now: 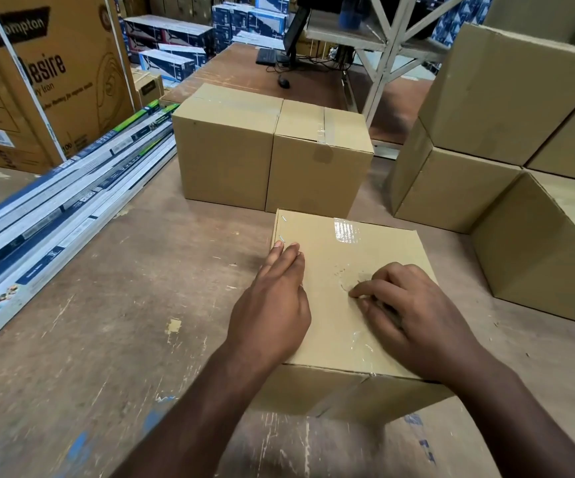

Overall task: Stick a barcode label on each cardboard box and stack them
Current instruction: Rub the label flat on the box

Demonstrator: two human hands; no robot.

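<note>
Brightness: the scene was evenly lit and fairly bright, in soft warm indoor light.
Glare: a white sheen sat on the clear tape [347,230] across the nearest box [327,270].
Shadows: a soft, short shadow lay left of that box on the worktop [106,305], and under the hands.
Blur: the lower edge and forearms were smeared; the printing on the long cartons [54,208] at the left was soft.
Distortion: wide-angle bending bowed the stacked boxes [486,132] at the right and the frame's edges.
Background: the far shelves were dimmer and less sharp.
</note>
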